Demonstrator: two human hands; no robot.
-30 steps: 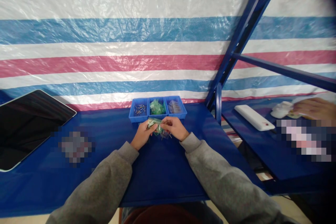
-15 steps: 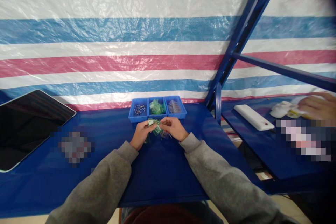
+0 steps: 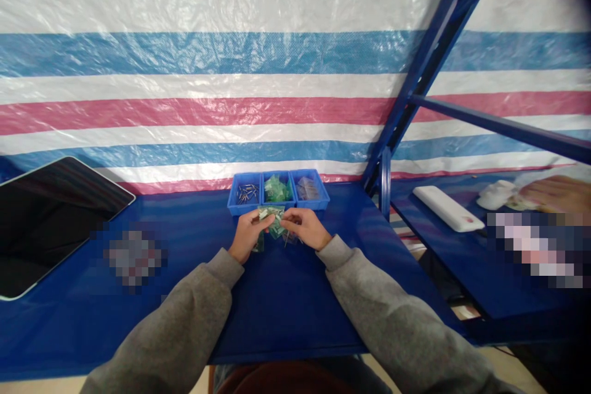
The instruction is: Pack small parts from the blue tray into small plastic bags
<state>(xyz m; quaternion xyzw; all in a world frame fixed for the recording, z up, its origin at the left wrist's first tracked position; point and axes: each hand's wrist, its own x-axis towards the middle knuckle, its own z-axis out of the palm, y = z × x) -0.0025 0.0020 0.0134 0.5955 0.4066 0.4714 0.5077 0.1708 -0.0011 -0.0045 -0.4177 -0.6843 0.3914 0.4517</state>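
Note:
My left hand (image 3: 248,236) is closed on a green plastic bag (image 3: 276,223) just in front of the blue bins. My right hand (image 3: 308,228) pinches at the right side of the same bag, fingertips close to the left ones. Behind them stand three joined blue bins: the left bin (image 3: 236,207) holds thin metal pieces (image 3: 248,192), the middle one green plastic bags (image 3: 276,188), the right one clear plastic bags (image 3: 306,188). Small thin pieces and clear plastic lie beneath my right fingers, partly hidden.
A black tablet (image 3: 50,221) lies at the left, near a blurred item (image 3: 135,257). Right of the blue frame post (image 3: 385,181), another table bears a white box (image 3: 447,208) and a blurred object (image 3: 538,243). Another person's hand (image 3: 554,192) is there.
The green bag between my hands has shifted slightly and looks more spread out at the top. At the far right, the other person's hand has moved lower.

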